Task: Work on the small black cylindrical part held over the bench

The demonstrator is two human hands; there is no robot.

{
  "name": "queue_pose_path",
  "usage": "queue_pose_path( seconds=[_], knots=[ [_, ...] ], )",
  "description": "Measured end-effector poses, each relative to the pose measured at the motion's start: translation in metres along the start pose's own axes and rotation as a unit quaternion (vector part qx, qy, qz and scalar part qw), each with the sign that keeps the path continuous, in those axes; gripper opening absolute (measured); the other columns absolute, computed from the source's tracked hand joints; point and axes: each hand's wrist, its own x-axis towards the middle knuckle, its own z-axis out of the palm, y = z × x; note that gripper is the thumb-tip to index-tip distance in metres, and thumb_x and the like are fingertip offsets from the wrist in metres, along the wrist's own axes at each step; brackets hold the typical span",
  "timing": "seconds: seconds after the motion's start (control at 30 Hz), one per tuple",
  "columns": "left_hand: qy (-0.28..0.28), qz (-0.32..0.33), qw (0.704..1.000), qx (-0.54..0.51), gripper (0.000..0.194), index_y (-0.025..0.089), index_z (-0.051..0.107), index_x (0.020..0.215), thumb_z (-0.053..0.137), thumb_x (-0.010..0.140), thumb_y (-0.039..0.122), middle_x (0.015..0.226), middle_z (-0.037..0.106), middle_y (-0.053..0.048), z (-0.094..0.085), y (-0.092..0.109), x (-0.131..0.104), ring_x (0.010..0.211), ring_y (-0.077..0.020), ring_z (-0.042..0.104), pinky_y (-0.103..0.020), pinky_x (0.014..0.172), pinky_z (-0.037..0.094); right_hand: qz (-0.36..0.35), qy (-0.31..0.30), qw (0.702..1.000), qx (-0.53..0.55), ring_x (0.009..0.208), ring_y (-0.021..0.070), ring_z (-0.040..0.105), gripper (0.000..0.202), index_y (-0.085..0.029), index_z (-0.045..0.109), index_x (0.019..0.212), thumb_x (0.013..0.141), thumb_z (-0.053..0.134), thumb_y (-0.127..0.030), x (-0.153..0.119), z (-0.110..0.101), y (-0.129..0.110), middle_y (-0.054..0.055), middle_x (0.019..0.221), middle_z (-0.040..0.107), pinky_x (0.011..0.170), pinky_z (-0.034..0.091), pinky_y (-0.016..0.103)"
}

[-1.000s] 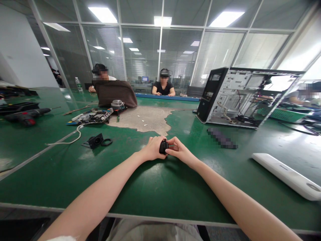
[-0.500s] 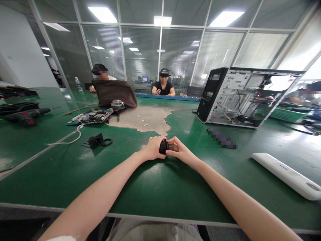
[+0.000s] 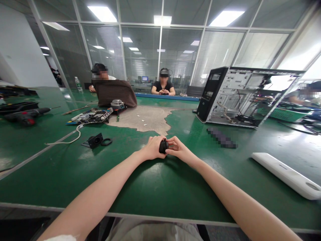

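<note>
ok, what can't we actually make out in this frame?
Head view only:
- Black part: mostly covered by left hand and right hand; type unclear.
- Object on the mat: pixelated.
- White bar: right end cut by the frame edge.
- PC case internals: too small.

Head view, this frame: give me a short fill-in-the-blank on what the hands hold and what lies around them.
1. Both hands, the left hand and the right hand, grip one small ____ part between them.
2. The table has a mat of ____ colour.
3. The open computer case stands on the person's ____ side.
4. The long white bar lies ____ on the table, apart from both hands.

Missing words: black; green; right; flat
</note>
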Motion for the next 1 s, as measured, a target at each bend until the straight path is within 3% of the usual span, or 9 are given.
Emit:
queue_pose_path(
  seconds=[0.2, 0.37, 0.53, 0.73, 1.0],
  knots=[
    [-0.002, -0.008, 1.0, -0.003, 0.052, 0.021, 0.042, 0.102, 0.062, 0.056, 0.036, 0.095, 0.052, -0.004, 0.0001, 0.0007, 0.0, 0.09, -0.0233, 0.048, -0.035, 0.078, 0.03, -0.007, 0.021, 1.0, -0.007, 0.084, 0.0133, 0.054, 0.025, -0.021, 0.042, 0.084, 0.068, 0.06, -0.031, -0.0005, 0.0012, -0.0004, 0.001, 0.093, 0.052, 0.074, 0.045, 0.031],
    [-0.003, -0.007, 1.0, -0.003, 0.053, 0.021, 0.042, 0.102, 0.062, 0.056, 0.036, 0.096, 0.053, -0.004, -0.0006, 0.0009, 0.0002, 0.09, -0.0233, 0.048, -0.035, 0.078, 0.03, 0.026, 0.033, 0.999, -0.011, 0.082, 0.0138, 0.054, 0.032, -0.022, 0.043, 0.092, 0.067, 0.06, -0.031, 0.001, 0.0018, 0.0018, 0.002, 0.093, 0.052, 0.074, 0.045, 0.033],
    [-0.001, -0.001, 1.0, 0.001, 0.054, 0.021, 0.042, 0.102, 0.063, 0.055, 0.035, 0.095, 0.053, -0.004, -0.0002, 0.0004, 0.0003, 0.088, -0.023, 0.048, -0.034, 0.077, 0.031, 0.008, 0.001, 1.0, 0.006, 0.089, 0.0146, 0.053, 0.034, -0.023, 0.044, 0.091, 0.063, 0.064, -0.028, -0.0001, -0.0014, -0.0003, 0.002, 0.095, 0.053, 0.078, 0.043, 0.033],
    [0.006, 0.003, 1.0, 0.002, 0.053, 0.021, 0.041, 0.102, 0.061, 0.056, 0.038, 0.096, 0.052, -0.004, 0.0002, 0.001, -0.0001, 0.089, -0.0229, 0.048, -0.034, 0.077, 0.031, 0.011, 0.023, 1.0, -0.006, 0.084, 0.0126, 0.053, 0.02, -0.021, 0.044, 0.081, 0.07, 0.057, -0.032, -0.0004, -0.0002, -0.005, 0.0, 0.092, 0.055, 0.076, 0.043, 0.031],
    [0.009, 0.005, 1.0, 0.004, 0.054, 0.021, 0.041, 0.102, 0.061, 0.056, 0.038, 0.095, 0.053, -0.004, 0.0013, -0.0012, 0.0004, 0.087, -0.0228, 0.048, -0.034, 0.076, 0.031, 0.035, 0.031, 0.999, -0.008, 0.088, 0.0143, 0.053, 0.029, -0.021, 0.046, 0.092, 0.068, 0.06, -0.028, 0.0014, -0.0011, 0.0007, 0.003, 0.096, 0.054, 0.079, 0.042, 0.033]
  ],
)
